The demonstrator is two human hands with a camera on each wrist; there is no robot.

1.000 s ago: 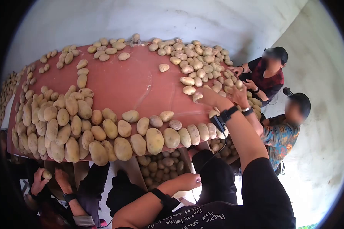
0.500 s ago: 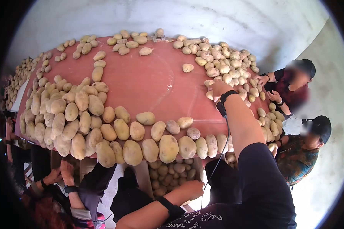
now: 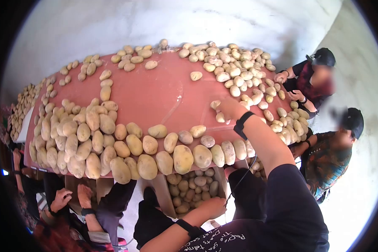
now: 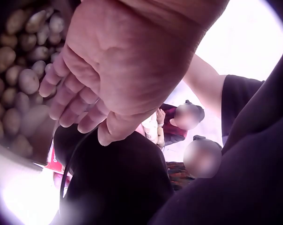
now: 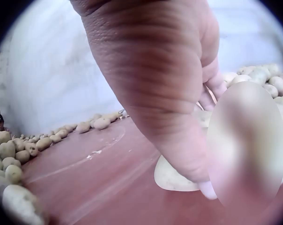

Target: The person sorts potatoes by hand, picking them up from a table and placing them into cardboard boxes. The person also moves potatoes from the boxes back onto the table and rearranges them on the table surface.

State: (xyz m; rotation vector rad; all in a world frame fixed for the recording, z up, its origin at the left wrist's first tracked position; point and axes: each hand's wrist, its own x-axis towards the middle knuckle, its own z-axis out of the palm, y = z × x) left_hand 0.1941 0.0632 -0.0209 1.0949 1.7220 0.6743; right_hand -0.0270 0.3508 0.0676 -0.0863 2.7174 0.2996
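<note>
My right hand (image 3: pixel 233 109) is over the red tabletop (image 3: pixel 143 96), its fingers curled round potatoes. One potato (image 3: pixel 215 104) shows past the fingers, another (image 3: pixel 220 117) by the thumb. The right wrist view has the thumb lying against a pale potato (image 5: pixel 172 176); a blurred patch hides much of what is beside it. Low in front of my body, my left hand (image 3: pixel 214 206) hangs with loosely bent fingers and holds nothing, palm visible in the left wrist view. Beside it stands a bin (image 3: pixel 164 195) of smaller potatoes.
A large potato heap (image 3: pixel 71 134) covers the table's left, and a row of potatoes (image 3: pixel 182 159) lines the near edge. More potatoes (image 3: pixel 239 63) spread over the far right. Two people sit at the right; another person's hands (image 3: pixel 61 199) are at the lower left. A cable (image 3: pixel 243 178) hangs from my right wrist.
My right hand has come back toward me from the far-right pile, bringing potatoes with it over the tabletop. My left hand has stayed low by the bin. The head view has shifted.
</note>
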